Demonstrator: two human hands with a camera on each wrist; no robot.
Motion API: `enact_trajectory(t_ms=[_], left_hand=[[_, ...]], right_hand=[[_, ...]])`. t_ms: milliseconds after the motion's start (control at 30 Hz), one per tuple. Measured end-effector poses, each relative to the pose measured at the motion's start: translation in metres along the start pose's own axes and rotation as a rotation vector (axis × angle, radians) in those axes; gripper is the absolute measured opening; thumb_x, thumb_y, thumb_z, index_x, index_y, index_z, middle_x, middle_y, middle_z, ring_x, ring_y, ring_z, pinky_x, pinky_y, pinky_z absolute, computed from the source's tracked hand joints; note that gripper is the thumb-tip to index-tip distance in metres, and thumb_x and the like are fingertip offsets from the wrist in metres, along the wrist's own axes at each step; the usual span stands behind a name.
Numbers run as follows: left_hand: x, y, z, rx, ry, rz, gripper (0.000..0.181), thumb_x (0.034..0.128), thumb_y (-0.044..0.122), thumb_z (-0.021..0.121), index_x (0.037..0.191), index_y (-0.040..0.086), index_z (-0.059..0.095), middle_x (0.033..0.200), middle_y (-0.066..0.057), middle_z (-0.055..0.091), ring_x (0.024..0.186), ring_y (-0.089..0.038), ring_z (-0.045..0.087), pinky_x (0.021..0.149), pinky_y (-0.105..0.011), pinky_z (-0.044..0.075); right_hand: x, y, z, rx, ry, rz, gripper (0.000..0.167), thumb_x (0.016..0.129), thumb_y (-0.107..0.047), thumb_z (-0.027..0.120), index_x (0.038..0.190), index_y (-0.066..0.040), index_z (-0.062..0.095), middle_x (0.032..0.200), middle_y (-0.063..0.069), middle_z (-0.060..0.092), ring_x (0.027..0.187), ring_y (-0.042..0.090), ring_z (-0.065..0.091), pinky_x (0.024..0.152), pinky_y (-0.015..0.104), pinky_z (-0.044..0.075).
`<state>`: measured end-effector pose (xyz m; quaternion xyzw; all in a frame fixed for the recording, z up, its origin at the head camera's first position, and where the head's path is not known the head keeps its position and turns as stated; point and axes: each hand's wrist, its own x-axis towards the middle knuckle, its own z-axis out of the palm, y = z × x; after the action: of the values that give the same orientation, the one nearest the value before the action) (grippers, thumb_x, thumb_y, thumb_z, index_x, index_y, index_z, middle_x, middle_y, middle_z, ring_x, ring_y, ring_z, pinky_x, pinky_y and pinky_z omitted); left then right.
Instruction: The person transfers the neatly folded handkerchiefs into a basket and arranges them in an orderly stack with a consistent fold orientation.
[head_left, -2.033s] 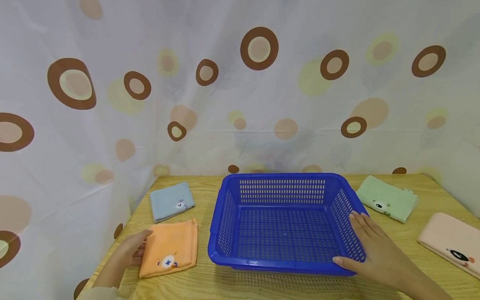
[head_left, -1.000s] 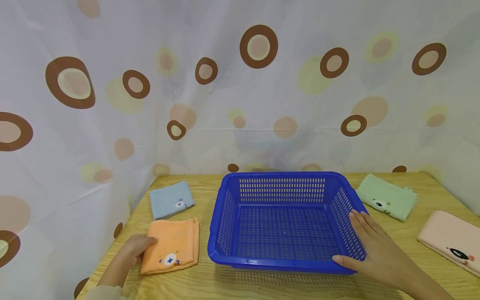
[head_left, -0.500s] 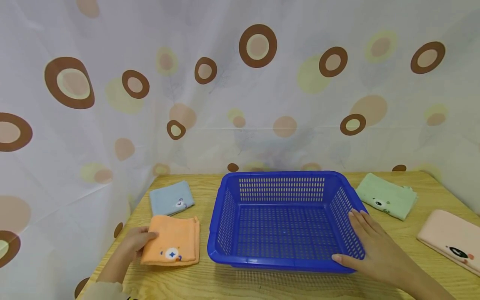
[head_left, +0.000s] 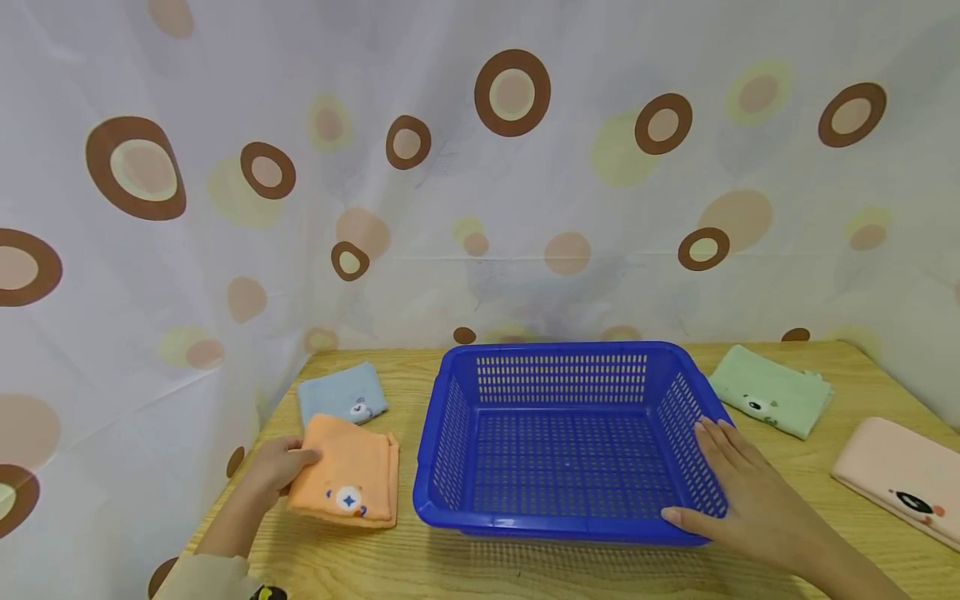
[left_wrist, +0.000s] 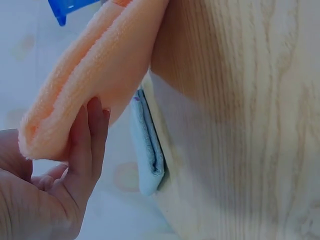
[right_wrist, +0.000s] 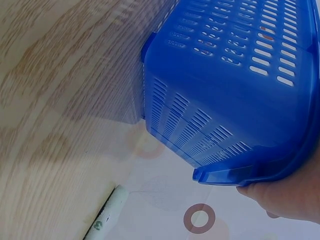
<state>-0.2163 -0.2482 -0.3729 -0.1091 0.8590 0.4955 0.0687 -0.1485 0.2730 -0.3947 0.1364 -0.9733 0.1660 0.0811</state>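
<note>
My left hand (head_left: 273, 471) pinches the left edge of a folded orange towel (head_left: 352, 467) with a bear face embroidered on it. Thumb lies on top and fingers underneath, as the left wrist view also shows. That edge is raised off the wooden table, so the towel tilts. A blue plastic basket (head_left: 562, 525) with slotted walls stands in the middle with nothing in it. Across its front right corner rests my right hand (head_left: 757, 508), fingers straight over the right rim and thumb over the front rim. In the right wrist view most of this hand is out of frame.
A folded light blue towel (head_left: 341, 393) lies just behind the orange one. Right of the basket are a folded green towel (head_left: 772, 392) and a folded pink towel (head_left: 900, 479), partly cut off by the frame. A patterned curtain (head_left: 420, 300) hangs behind the table.
My left hand has taken hold of the orange towel's left edge and lifted it, moving slightly away from me. The right hand and the basket stay in place.
</note>
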Motion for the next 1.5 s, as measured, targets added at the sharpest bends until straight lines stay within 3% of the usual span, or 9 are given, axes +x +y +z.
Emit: enact_trajectory(t_ms=[133,333,667,967,1167,1400,1500], left_hand=[[-0.003,0.007,0.001,0.03,0.012,0.02,0.042,0.0923,0.007,0.046,0.125,-0.02,0.042,0.085,-0.014,0.066,0.062,-0.009,0.061,0.059,-0.028,0.054],[-0.005,0.018,0.002,0.047,0.024,0.038,0.045,0.0916,0.008,0.047,0.126,-0.021,0.041,0.093,-0.022,0.065,0.065,-0.009,0.061,0.061,-0.029,0.055],[-0.008,0.037,-0.001,0.055,0.013,0.082,0.043,0.0914,0.008,0.047,0.123,-0.021,0.043,0.088,-0.018,0.066,0.065,-0.009,0.061,0.061,-0.027,0.055],[-0.013,0.057,-0.005,0.08,-0.005,0.107,0.046,0.0926,0.013,0.048,0.127,-0.018,0.041,0.092,-0.016,0.066,0.067,-0.008,0.061,0.062,-0.027,0.054],[-0.016,0.068,-0.007,0.068,-0.009,0.118,0.051,0.0925,0.014,0.048,0.131,-0.016,0.037,0.1,-0.021,0.065,0.07,-0.008,0.063,0.065,-0.027,0.055],[-0.02,0.08,-0.011,0.048,0.005,0.151,0.049,0.0925,0.014,0.048,0.131,-0.016,0.04,0.1,-0.019,0.066,0.069,-0.007,0.063,0.065,-0.026,0.055],[-0.022,0.085,-0.012,0.043,0.017,0.154,0.048,0.0927,0.014,0.048,0.13,-0.016,0.041,0.096,-0.017,0.067,0.067,-0.007,0.063,0.063,-0.025,0.055]], right_hand=[[0.0,0.0,0.0,-0.003,0.003,-0.003,0.102,0.079,-0.053,0.063,0.144,0.011,0.016,0.149,0.033,0.015,0.141,0.045,0.003,0.108,0.026,-0.024],[0.001,0.001,0.0,0.014,-0.015,0.01,0.103,0.08,-0.054,0.062,0.144,0.011,0.015,0.149,0.033,0.014,0.14,0.045,0.002,0.113,0.039,-0.019],[0.001,0.002,-0.001,0.023,-0.024,0.014,0.102,0.08,-0.053,0.062,0.144,0.011,0.015,0.149,0.033,0.014,0.14,0.046,0.002,0.114,0.051,-0.009],[0.001,0.001,0.0,0.013,-0.02,0.009,0.102,0.08,-0.054,0.062,0.144,0.011,0.015,0.149,0.033,0.014,0.14,0.046,0.003,0.112,0.038,-0.019],[0.001,0.001,0.0,0.024,-0.025,0.014,0.103,0.08,-0.054,0.062,0.144,0.011,0.015,0.149,0.033,0.014,0.14,0.046,0.002,0.114,0.05,-0.011],[0.001,0.002,-0.001,0.02,-0.029,0.012,0.103,0.08,-0.054,0.062,0.143,0.012,0.015,0.149,0.033,0.014,0.14,0.047,0.003,0.114,0.049,-0.012],[0.002,0.002,-0.001,0.013,-0.027,0.009,0.103,0.08,-0.054,0.062,0.143,0.012,0.015,0.149,0.034,0.014,0.14,0.047,0.003,0.113,0.042,-0.017]])
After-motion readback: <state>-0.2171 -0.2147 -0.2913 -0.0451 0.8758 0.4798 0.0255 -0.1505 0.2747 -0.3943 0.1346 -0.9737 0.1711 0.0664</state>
